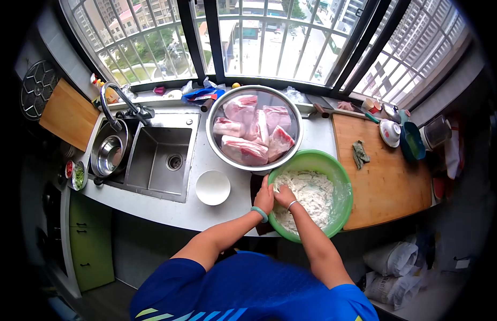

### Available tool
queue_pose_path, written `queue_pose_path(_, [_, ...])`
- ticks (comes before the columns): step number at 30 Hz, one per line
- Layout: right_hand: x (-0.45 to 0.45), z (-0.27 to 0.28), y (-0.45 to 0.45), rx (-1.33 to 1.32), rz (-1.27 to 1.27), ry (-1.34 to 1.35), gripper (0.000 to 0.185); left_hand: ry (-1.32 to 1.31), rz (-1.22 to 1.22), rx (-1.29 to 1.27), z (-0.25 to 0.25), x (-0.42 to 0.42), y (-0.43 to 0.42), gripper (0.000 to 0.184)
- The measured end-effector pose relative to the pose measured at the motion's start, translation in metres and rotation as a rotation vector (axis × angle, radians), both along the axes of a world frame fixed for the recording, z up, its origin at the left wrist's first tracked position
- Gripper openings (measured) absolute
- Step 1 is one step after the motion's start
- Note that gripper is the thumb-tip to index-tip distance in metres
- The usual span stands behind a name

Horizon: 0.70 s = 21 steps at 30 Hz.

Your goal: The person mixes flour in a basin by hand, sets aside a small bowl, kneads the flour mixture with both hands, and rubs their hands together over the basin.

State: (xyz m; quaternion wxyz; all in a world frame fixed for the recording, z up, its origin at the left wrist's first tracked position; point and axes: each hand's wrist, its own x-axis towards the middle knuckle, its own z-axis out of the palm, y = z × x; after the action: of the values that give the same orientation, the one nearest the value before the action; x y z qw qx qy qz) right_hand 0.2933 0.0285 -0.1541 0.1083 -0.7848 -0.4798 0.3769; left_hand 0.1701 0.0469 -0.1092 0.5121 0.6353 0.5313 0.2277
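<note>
A green basin (pixel 343 184) holds white, lumpy flour dough (pixel 312 195). My left hand (pixel 264 197), with a green bangle at the wrist, is at the basin's left rim, its fingers pressed together against the edge. Inside the basin, my right hand (pixel 284 196), with a silver bracelet, touches the dough at the left side; its fingers are bent, and whether they grip any dough is too small to tell. Behind the basin stands a large metal bowl (pixel 211 140) with several slabs of raw meat (pixel 245 151). Left of my hands sits a white bowl (pixel 212 188).
A wooden board (pixel 385 192) lies right of the basin, with a crumpled green cloth (pixel 360 155) on it. At the left are a sink (pixel 157 160), a faucet (pixel 136 111) and a metal pot. Knives and small containers line the windowsill.
</note>
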Motion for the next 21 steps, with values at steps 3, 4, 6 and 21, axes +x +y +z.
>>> queue_pose_path(3, [-0.020,0.050,-0.047,-0.049,0.236,-0.102,0.036,0.024,-0.095,0.132,-0.009,0.000,0.009,0.048])
queue_pose_path(4, [-0.020,0.059,-0.062,-0.060,0.220,-0.100,0.036,0.033,-0.086,0.190,-0.009,0.003,0.012,0.047])
queue_pose_path(6, [-0.002,0.068,-0.094,-0.119,0.507,-0.283,0.029,0.081,-0.108,0.165,-0.001,0.006,0.022,0.046])
queue_pose_path(21, [0.039,0.010,0.002,-0.039,0.045,-0.181,0.044,-0.009,-0.055,0.317,-0.022,0.011,0.021,0.044])
